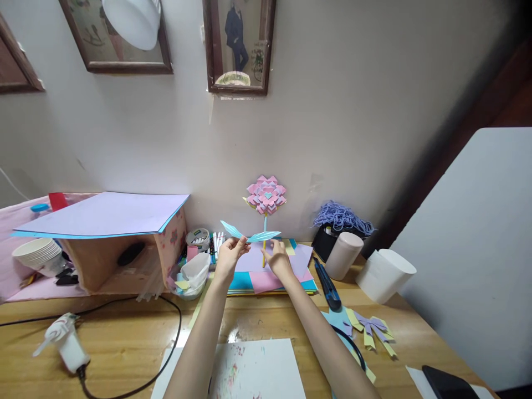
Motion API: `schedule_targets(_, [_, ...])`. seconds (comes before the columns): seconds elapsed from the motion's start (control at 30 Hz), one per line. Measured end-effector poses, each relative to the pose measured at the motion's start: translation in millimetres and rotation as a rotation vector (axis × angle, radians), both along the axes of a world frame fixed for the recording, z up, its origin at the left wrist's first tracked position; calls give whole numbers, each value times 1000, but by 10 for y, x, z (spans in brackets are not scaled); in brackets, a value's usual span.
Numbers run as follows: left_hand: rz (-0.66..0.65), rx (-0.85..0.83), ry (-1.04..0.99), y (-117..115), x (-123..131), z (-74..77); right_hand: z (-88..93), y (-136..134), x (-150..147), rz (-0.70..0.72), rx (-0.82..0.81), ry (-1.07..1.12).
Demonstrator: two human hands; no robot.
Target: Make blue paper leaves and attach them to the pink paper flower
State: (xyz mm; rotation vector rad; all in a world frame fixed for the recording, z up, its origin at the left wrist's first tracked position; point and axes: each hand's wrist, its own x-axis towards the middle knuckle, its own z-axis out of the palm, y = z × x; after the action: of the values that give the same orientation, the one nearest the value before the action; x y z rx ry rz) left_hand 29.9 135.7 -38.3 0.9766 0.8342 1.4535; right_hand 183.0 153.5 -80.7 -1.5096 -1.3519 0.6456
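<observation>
My left hand (230, 254) has thumb and fingertips pinched together on the blue leaves (249, 235), gripping near where the two blades meet. The fingers of my right hand (277, 261) are curled shut round the foot of the stem (265, 224), though from this angle I cannot see exactly how the tips sit on it.

The stem stands about upright between the hands, with the pink paper flower (266, 194) at its top, close to the wall, while its foot sits over the stack of coloured paper (305, 257) on the table (124, 332).

To do this well, I judge the left pinch should be light and close to the stem, so the leaves neither crease nor twist. The right hand should keep the stem straight, because the heavy head would tip it easily.

Further out, the craft knife (328, 284) lies just right of the paper stack, the marker pens (215, 244) are to its left, and the glue gun (65, 339) lies well apart at the near left.
</observation>
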Motion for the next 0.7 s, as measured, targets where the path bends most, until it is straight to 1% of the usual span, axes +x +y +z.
schedule_targets(0.07, [-4, 56, 3, 3, 27, -31, 128, -149, 7, 51, 6, 25])
schedule_targets(0.1, [-7, 78, 0, 2, 42, -45, 198, -230, 1, 144, 4, 59])
schedule_targets(0.13, [-14, 97, -2, -3, 57, -56, 268, -310, -12, 357, 1, 194])
schedule_targets(0.17, [-23, 117, -2, -10, 72, -64, 334, -385, -33, 515, 28, 350])
schedule_targets(0.2, [-34, 136, -1, -21, 86, -68, 393, -451, -60, 591, 77, 494])
schedule_targets(0.23, [-47, 151, 1, -35, 100, -68, 441, -505, -91, 606, 117, 599])
schedule_targets(0.27, [-61, 164, 4, -52, 114, -62, 477, -547, -124, 592, 146, 670])
schedule_targets(0.33, [-94, 180, 10, -94, 142, -37, 513, -596, -181, 542, 184, 731])
schedule_targets(0.5, [-218, 157, -10, -212, 220, 75, 513, -626, -213, 492, 221, 762])
schedule_targets(0.6, [-247, 156, -33, -255, 258, 125, 514, -636, -177, 451, 253, 737])
schedule_targets(0.7, [-274, 169, -63, -270, 277, 146, 509, -640, -146, 455, 268, 698])
